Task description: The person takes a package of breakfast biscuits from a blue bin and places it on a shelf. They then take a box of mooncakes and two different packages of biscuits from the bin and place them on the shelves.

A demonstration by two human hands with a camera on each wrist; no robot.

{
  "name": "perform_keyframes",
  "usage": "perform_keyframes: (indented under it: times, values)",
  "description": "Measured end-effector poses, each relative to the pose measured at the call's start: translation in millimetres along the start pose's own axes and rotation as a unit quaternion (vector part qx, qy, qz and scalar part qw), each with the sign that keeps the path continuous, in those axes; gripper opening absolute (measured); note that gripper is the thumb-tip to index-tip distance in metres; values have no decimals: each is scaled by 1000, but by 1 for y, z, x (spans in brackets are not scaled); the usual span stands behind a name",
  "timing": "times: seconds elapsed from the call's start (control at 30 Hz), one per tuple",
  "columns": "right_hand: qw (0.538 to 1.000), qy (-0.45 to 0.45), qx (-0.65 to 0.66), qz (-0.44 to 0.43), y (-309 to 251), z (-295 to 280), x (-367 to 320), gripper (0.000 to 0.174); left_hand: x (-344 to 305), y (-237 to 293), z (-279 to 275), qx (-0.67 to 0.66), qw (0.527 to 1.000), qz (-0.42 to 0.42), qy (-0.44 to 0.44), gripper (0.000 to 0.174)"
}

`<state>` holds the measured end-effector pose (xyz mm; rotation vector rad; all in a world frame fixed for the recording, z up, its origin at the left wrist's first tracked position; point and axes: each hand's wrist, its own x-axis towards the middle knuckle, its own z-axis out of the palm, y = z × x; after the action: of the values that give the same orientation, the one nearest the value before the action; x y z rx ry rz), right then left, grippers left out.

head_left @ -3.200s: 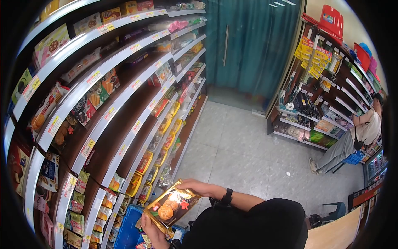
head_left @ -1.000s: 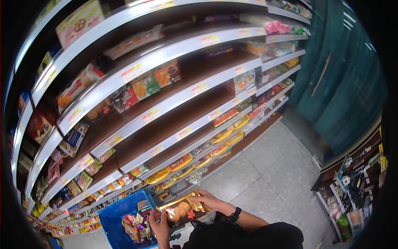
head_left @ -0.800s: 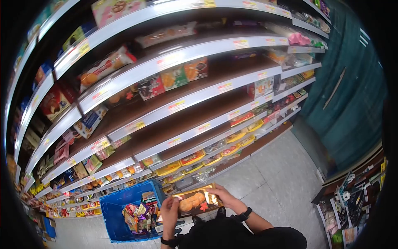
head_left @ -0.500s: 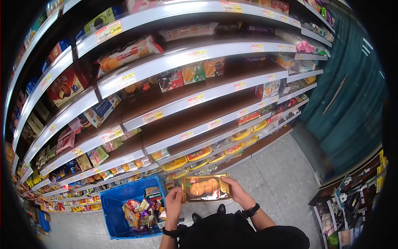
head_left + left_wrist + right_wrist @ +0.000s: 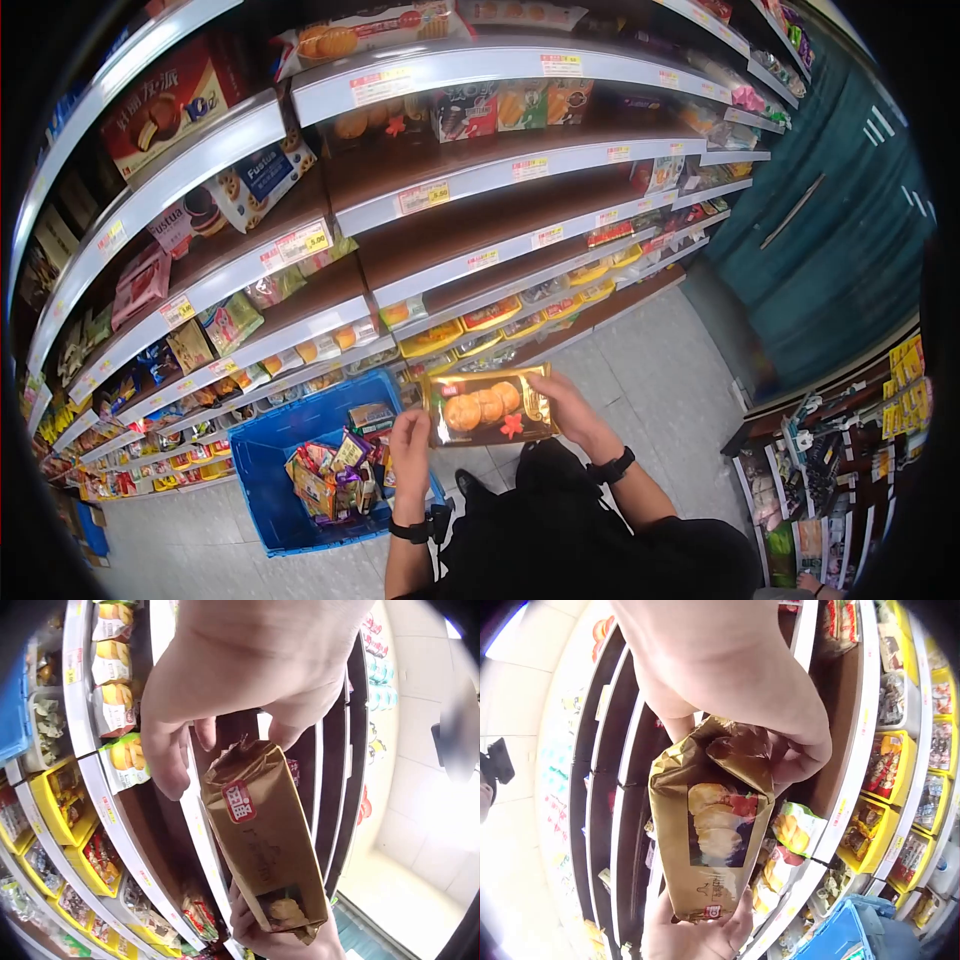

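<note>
Both hands hold a gold pack of biscuits (image 5: 490,408) up level in front of the body, its front with round biscuits and a red mark facing the head camera. My right hand (image 5: 578,418) grips its right end, thumb on the front; in the right wrist view, fingers curl round the crumpled gold wrapper (image 5: 720,817). My left hand (image 5: 408,450) pinches at the left end. The left wrist view shows its thumb right at the pack's folded corner and the pack's narrow side (image 5: 262,825), with a red label.
A blue basket (image 5: 262,515) of mixed snack packs stands on the floor at left, beside the left forearm. Long snack shelves (image 5: 480,260) curve across ahead. Yellow bins (image 5: 430,342) line the lower tiers. A teal curtain (image 5: 800,290) hangs behind a door at right.
The head view has turned left toward the shelves and the basket has come fully into view. The biscuit pack, earlier tilted, is now level with its front up; both hands stay at its ends.
</note>
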<state>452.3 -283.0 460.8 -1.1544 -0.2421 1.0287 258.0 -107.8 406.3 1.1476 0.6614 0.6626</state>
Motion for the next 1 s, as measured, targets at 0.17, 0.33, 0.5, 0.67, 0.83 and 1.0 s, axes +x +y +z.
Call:
perform_keyframes:
  times: [0.17, 0.33, 0.5, 0.67, 0.83, 1.0]
  values:
    - [998, -40, 18, -54, -19, 34, 5, 44, 2, 20, -2, -23, 997, 75, -5, 46]
    - [995, -50, -41, -71, -40, 56, 11, 43, 7, 73, 3, -17, 992, 86, -92, 44]
    - [985, -85, -84, -125, -54, 50, 5, 45, 5, 92, 16, -22, 991, 97, -87, 40]
    - [982, -130, -53, -127, -57, 34, 17, 50, 10, 102, 29, -8, 988, 137, -70, 40]
    - [986, -102, -29, -130, -52, 24, 16, 49, 30, 118, 26, 25, 981, 191, -6, 43]
    - [994, -91, -7, -57, -22, -15, 9, 47, 62, 176, 30, 20, 947, 320, 27, 45]
